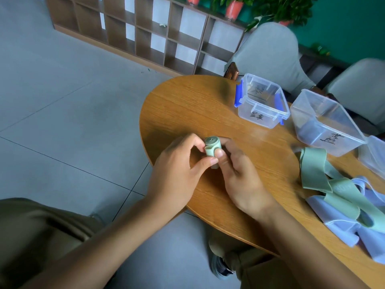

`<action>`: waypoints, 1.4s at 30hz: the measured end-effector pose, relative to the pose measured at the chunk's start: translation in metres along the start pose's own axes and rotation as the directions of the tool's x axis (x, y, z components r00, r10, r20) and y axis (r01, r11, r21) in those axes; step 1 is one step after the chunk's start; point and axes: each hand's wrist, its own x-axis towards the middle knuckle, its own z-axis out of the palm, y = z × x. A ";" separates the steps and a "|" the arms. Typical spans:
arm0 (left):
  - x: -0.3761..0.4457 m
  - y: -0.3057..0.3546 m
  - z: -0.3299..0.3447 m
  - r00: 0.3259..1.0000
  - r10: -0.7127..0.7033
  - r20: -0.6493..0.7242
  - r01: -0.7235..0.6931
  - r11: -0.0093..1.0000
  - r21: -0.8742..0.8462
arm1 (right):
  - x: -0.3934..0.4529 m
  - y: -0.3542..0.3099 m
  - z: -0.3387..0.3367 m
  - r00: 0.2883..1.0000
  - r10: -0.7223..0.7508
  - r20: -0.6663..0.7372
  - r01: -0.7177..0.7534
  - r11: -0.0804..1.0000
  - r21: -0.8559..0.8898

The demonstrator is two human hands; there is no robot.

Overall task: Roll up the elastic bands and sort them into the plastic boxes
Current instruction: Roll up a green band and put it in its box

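A green elastic band (pixel 211 146), rolled into a tight coil, is held just above the wooden table (pixel 183 105) near its rounded left end. My left hand (pixel 179 165) pinches the roll from the left between thumb and fingers. My right hand (pixel 237 170) grips it from the right, thumb pressed on the loose end. A heap of loose green bands (pixel 316 174) and lilac bands (pixel 341 228) lies on the table at the right. Two clear plastic boxes stand farther back: one with blue clips (pixel 260 101) and a larger one (pixel 325 122), each with a handwritten label.
The corner of a third clear box (pixel 373 155) shows at the right edge. Two grey chairs (pixel 270 53) stand behind the table. A wooden cubby shelf (pixel 145 32) lines the far wall. My knees and a shoe are under the table edge.
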 end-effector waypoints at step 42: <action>0.001 0.002 0.001 0.991 0.002 0.132 0.004 0.999 -0.046 | 0.010 0.006 -0.011 0.942 0.318 0.105 -0.320 0.764 0.561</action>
